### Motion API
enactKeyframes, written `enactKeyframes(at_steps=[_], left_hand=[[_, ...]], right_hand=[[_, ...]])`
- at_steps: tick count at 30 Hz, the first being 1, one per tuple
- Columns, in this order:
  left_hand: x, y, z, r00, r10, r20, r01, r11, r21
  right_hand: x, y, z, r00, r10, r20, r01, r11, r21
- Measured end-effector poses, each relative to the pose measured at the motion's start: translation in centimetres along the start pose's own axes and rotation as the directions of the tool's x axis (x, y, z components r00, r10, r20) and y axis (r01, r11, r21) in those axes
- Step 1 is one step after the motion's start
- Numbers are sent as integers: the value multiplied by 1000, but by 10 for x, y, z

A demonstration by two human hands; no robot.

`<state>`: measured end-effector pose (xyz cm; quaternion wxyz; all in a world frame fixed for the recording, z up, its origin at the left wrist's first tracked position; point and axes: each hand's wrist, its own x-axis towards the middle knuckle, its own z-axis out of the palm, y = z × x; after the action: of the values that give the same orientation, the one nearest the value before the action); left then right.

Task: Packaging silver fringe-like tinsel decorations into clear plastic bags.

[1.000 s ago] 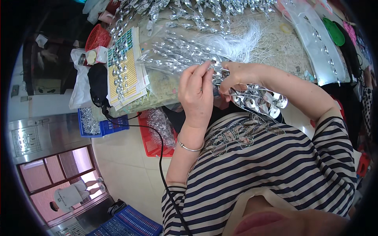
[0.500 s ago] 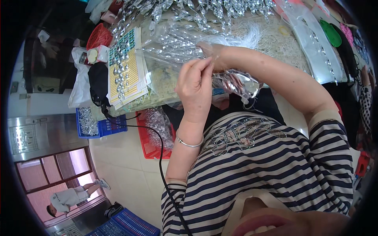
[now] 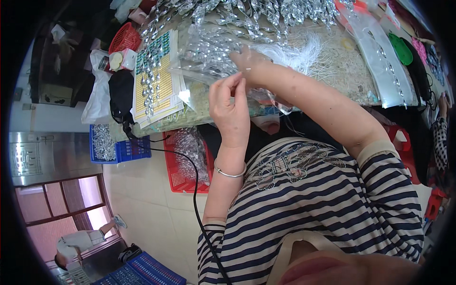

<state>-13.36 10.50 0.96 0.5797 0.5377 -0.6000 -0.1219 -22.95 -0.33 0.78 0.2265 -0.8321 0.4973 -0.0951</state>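
Note:
My left hand (image 3: 230, 108) is closed in a pinch on the edge of a clear plastic bag (image 3: 190, 75). Silver faceted bead strands (image 3: 209, 53) show through the film. Just beyond the pinch, my right hand (image 3: 252, 62) reaches over the bag's near end, beside the strands. Its fingers look curled, but what they hold is hidden; I cannot tell how far it is inside the bag. A bundle of white thread (image 3: 299, 53) lies right of my right hand. Shiny clear film (image 3: 273, 97) hangs under my right wrist.
Silver strands (image 3: 266, 14) are heaped along the table's far side. Printed sheets (image 3: 156, 85) lie left, near a red basket (image 3: 124, 38). A long clear bag (image 3: 380, 71) lies right. Below stand red (image 3: 175, 178) and blue (image 3: 133, 149) crates. A black cable (image 3: 196, 190) crosses in front of me.
My right hand has moved slightly left and farther over the bag, and its forearm has swung lower. The shiny film under the wrist has drawn up toward the table. My left hand keeps its pinch.

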Motion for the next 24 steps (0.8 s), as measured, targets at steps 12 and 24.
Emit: enactKeyframes(at_steps=[12,24], left_hand=[[-2,-15,-10,998,54,-33,-51,995,87],[-53,-58,-11,926,-377,-28,377,913,159]], right_hand=[[53,-19,23,993,49,-106,-39,995,96],[-4,-30,47,935,-210,-285,181,976,-124]])
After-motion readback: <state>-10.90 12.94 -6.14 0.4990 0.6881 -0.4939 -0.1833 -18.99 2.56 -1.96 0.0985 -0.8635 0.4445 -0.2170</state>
